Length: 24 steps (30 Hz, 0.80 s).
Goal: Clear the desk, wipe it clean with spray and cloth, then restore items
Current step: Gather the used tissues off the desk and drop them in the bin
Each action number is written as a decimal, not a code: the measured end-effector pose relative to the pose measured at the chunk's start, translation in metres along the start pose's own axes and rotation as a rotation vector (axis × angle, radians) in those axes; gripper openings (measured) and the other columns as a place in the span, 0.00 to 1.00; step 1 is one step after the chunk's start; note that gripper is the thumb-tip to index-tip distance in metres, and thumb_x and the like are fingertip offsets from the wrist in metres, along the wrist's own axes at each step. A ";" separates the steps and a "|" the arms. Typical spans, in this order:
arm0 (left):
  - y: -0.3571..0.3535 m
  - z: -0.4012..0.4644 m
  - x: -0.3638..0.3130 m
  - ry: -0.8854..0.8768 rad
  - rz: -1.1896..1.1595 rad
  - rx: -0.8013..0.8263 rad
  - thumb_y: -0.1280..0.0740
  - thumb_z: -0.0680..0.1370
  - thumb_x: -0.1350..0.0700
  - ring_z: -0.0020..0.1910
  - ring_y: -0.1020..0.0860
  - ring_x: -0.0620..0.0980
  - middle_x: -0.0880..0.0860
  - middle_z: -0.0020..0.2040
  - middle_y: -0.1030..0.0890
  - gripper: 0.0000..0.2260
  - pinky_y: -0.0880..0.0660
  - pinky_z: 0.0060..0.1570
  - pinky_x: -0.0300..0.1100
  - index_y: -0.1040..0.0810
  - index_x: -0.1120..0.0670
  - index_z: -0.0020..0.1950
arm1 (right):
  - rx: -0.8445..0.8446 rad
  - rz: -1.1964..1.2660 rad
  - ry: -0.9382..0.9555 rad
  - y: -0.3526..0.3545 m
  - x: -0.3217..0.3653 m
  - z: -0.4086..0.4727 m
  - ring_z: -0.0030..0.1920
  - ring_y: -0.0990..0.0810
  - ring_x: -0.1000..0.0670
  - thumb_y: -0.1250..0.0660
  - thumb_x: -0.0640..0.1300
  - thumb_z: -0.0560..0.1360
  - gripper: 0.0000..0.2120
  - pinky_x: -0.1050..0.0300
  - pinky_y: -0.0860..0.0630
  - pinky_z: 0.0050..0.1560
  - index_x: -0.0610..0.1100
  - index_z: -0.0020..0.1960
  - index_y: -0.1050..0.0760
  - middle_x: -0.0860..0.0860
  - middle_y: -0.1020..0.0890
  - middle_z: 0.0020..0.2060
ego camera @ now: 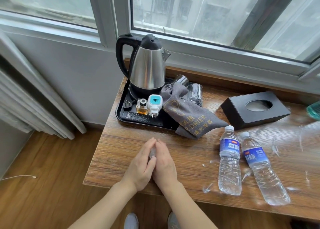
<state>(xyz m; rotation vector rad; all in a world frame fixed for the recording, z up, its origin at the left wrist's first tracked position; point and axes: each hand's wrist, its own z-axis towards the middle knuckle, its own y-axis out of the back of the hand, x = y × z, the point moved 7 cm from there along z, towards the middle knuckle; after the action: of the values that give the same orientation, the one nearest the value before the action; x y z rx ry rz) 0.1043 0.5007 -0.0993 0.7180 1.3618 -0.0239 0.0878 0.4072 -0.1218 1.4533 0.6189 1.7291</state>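
My left hand [140,168] and my right hand [164,164] are pressed palm to palm with straight fingers over the front left of the wooden desk [121,147]. A small grey-white thing [152,153] shows between the palms; what it is I cannot tell. A black tray [119,114] at the back left carries a steel kettle [147,67], a remote [136,118], a small perfume bottle [142,106] and a white plug [155,104]. A grey hair-drier bag [188,114] lies across the tray's right edge. White streaks [275,149] mark the desk on the right.
Two water bottles [229,161] [263,171] lie on the desk to the right of my hands. A black tissue box [254,109] sits behind them, and two glasses [195,93] stand by the bag. A teal object [314,110] shows at the right edge. The window sill runs along the back.
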 end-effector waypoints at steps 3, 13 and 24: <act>-0.011 0.006 -0.008 0.078 -0.138 -0.045 0.47 0.79 0.41 0.75 0.40 0.36 0.45 0.76 0.37 0.30 0.43 0.73 0.34 0.43 0.51 0.79 | 0.074 0.165 -0.133 0.003 0.003 0.000 0.72 0.32 0.52 0.43 0.54 0.79 0.33 0.70 0.41 0.73 0.36 0.78 0.39 0.50 0.32 0.71; -0.024 0.028 -0.014 0.340 -0.675 -0.356 0.43 0.79 0.52 0.63 0.24 0.38 0.48 0.63 0.22 0.16 0.30 0.61 0.31 0.25 0.53 0.64 | -0.132 0.501 -0.427 0.018 -0.011 0.014 0.70 0.26 0.48 0.45 0.50 0.83 0.23 0.64 0.34 0.72 0.38 0.71 0.26 0.44 0.24 0.69; -0.040 0.035 -0.078 0.433 -1.075 -0.389 0.45 0.84 0.65 0.57 0.19 0.47 0.52 0.55 0.16 0.14 0.23 0.56 0.37 0.20 0.56 0.57 | -0.409 0.932 -0.697 0.091 -0.009 0.006 0.63 0.20 0.56 0.39 0.37 0.84 0.15 0.64 0.23 0.63 0.43 0.69 0.24 0.52 0.18 0.61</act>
<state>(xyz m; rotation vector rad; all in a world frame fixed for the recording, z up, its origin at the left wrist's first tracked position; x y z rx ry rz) 0.0998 0.4220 -0.0464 -0.4179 1.9587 -0.4631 0.0713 0.3465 -0.0551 2.0029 -0.8594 1.6263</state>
